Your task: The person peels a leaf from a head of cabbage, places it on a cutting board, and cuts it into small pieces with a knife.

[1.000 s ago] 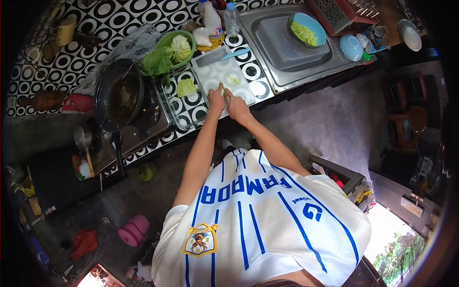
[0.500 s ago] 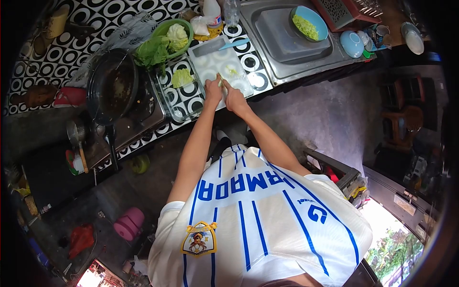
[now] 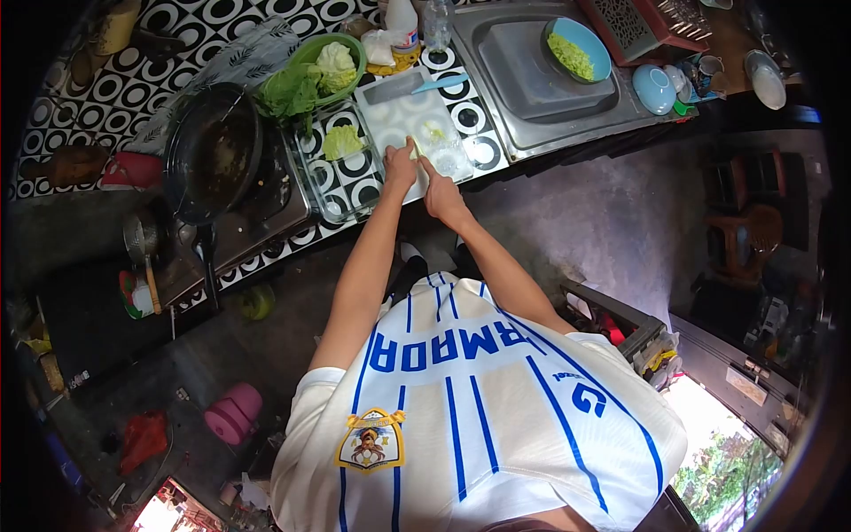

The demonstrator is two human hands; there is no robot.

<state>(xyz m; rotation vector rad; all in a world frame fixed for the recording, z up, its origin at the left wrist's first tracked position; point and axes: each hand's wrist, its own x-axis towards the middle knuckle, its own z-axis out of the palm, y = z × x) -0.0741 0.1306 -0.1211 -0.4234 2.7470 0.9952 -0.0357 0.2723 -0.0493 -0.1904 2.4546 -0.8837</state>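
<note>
Over the near part of the white cutting board [image 3: 387, 129], my left hand [image 3: 400, 167] is closed on a small pale piece of cabbage leaf [image 3: 415, 153], mostly hidden by the fingers. My right hand [image 3: 441, 191] is closed beside it, its fingertips at the same piece. A knife with a light blue handle [image 3: 441, 82] lies across the far end of the board. Small leaf bits [image 3: 433, 133] sit on the board beyond my right hand. Left of the board, a larger cabbage leaf [image 3: 342, 142] rests in a clear tray [image 3: 335, 213].
A green basin [image 3: 359, 62] holds leafy greens and cabbage. At left, a black wok [image 3: 213, 155] sits on the stove. Rightward is a metal sink [image 3: 523, 142], with a blue bowl [image 3: 603, 62] of shredded greens over it. A bottle [image 3: 402, 22] stands behind the board.
My right hand has shifted slightly toward me, leaving a wider gap from my left hand. The whole view has shifted slightly. The knife stays on the board.
</note>
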